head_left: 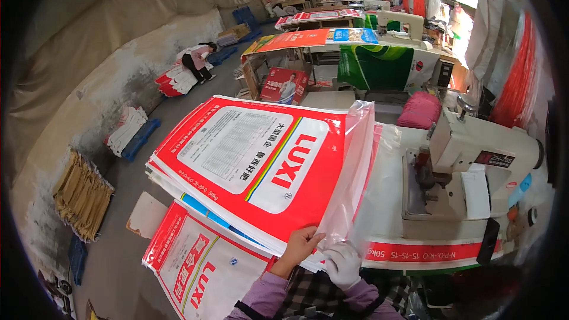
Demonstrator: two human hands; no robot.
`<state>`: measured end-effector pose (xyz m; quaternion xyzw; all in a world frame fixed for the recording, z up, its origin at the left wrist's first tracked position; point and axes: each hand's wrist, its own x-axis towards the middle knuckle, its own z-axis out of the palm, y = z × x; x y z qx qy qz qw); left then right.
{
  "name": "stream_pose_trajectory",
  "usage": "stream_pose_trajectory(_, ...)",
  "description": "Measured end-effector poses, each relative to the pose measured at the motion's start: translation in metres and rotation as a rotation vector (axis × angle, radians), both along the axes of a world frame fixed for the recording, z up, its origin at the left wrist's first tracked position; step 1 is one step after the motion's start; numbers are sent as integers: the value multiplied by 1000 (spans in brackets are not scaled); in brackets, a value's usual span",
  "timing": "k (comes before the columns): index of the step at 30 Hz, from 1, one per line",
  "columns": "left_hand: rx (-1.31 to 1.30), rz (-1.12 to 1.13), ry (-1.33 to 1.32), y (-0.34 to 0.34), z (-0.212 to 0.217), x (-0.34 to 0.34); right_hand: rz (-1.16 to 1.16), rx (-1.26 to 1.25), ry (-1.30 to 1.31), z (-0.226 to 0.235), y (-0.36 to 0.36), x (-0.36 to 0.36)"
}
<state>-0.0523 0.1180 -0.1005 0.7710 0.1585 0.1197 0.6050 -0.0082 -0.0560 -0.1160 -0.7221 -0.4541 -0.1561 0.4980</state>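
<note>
A stack of red and white woven sacks (332, 148) lies on the table in front of me, with a clear plastic liner (344, 207) sticking out along the right edge of the top one. My left hand (300, 248), bare, is closed at the near right corner of the top sack, its thumb and fingers pinching the edge. Close beside it, my right hand (342, 264) in a white glove is closed on the lower end of the liner. Its fingertips are partly hidden.
To the right stands a pale industrial sewing machine (474, 148) on its table. A pink bundle (419, 109) lies behind it. More sacks (207, 266) are stacked lower at the left. Brown sacks (82, 195) lie by the wall, where another person (197, 62) bends over a pile farther back.
</note>
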Motion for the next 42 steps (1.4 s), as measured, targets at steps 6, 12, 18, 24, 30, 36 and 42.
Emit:
stream_pose_trajectory(6, 661, 206, -183, -22, 52, 13, 27, -111, 306, 17, 6, 13)
stream_pose_trajectory(12, 870, -123, -76, -49, 125, -10, 361, -829, -131, 1, 62, 66)
stream_pose_trajectory(18, 1063, -50, 330, -6, 124, -227, 78, -1031, -205, 54, 66, 77)
stream_pose_trajectory(24, 1107, 133, 456, -9, 150, -279, -56, -684, -37, -20, 70, 63)
stream_pose_trajectory(30, 1033, 262, 380, -15, 172, -259, -327, -490, 519, 29, 29, 134)
stream_pose_trajectory(36, 1103, 333, 84, -15, 173, -228, -468, 70, 619, 22, -13, 131)
stream_pose_trajectory(42, 864, 474, 203, 7, 159, -239, -716, 255, 192, 97, -23, 110)
